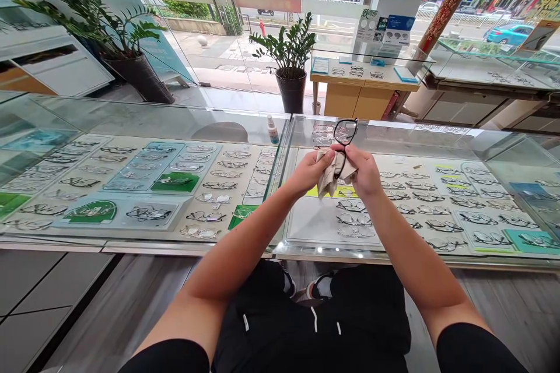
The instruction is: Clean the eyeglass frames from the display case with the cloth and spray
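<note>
Above the glass display counter, a pair of dark-rimmed eyeglasses (pixel 345 132) is held up between my two hands. One lens sticks up above my fingers; the other is largely covered by a crumpled beige cloth (pixel 327 183). My left hand (pixel 310 170) pinches the cloth around the lower part of the glasses. My right hand (pixel 365 172) is closed at the side of the frame, with its thumb near the middle of the glasses. What the right fingers press against behind the cloth is partly hidden.
Beneath my hands, the glass counter (pixel 245 128) holds rows of eyeglasses on trays. On its top stands a small spray bottle (pixel 272 129), left of my hands. Beyond are a potted plant (pixel 291 90) and a wooden display cabinet (pixel 363 102) by the windows.
</note>
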Demonstrator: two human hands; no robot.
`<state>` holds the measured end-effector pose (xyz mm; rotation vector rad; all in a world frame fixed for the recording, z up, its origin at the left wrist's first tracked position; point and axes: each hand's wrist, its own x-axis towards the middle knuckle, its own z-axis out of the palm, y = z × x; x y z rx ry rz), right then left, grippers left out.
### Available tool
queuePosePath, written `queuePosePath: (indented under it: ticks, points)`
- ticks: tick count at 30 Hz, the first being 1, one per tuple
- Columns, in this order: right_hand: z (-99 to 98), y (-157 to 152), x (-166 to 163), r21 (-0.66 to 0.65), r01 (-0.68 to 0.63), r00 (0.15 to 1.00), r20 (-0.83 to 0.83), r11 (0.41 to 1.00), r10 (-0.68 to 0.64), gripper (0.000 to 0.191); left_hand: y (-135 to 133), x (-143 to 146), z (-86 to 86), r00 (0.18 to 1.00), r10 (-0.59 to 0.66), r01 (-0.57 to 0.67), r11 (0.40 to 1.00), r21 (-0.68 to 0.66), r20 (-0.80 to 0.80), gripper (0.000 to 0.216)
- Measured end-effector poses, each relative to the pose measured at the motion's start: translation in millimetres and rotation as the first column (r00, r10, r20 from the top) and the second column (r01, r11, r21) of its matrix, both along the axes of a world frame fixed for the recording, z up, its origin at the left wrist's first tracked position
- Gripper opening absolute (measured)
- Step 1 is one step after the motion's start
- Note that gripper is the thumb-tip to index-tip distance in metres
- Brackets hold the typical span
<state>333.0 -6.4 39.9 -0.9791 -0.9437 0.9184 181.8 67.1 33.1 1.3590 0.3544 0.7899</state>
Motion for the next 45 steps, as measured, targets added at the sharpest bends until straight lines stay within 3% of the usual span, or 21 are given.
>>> queuePosePath:
  ticks: [4,6,12,14,20,24,31,40,45]
  points:
    - [2.5,1,2,-0.033,-0.01,0.992,-0.123,0.999,0.006,0.039,0,-5,3.2,0.991,-0.134,0.134,0.991,-0.001,0.011,0.059]
    - [2.6,1,1,-0.044,-0.021,0.989,-0.147,0.999,0.015,0.038,-2,-4,3.5,0.989,-0.145,0.145,0.989,-0.015,0.007,0.061]
    - [-0.6,1,-3,0.015,-0.059,0.998,0.0,0.998,0.059,0.033,-5,7,-0.9,0.994,0.102,-0.103,0.995,0.015,0.041,0.062]
    - [-0.9,1,-4,0.02,-0.049,0.999,0.001,0.999,0.049,0.031,-4,7,-1.4,0.991,0.13,-0.131,0.991,0.04,0.036,0.064]
    - [0.1,2,1,-0.024,-0.034,0.992,-0.12,0.999,0.031,0.035,0,-5,5.9,0.999,-0.046,0.047,0.995,0.087,-0.01,0.059]
    - [-1.9,3,2,-0.066,-0.025,0.987,-0.162,0.998,0.015,0.039,-3,-6,5.8,0.993,-0.119,0.12,0.992,0.045,-0.012,0.057]
    - [-3.9,2,-4,-0.005,-0.027,0.999,-0.029,1.0,0.027,0.037,-4,5,-2.4,0.992,0.127,-0.128,0.991,0.028,0.018,0.063]
    - [-1.8,3,0,-0.044,-0.018,0.988,-0.151,0.999,0.011,0.04,-2,-10,9.0,0.99,-0.137,0.137,0.991,0.01,-0.017,0.056]
    - [-6.0,4,-6,0.004,-0.017,0.998,-0.058,1.0,0.017,0.036,-7,1,-1.0,0.999,0.042,-0.042,0.998,-0.037,0.022,0.065]
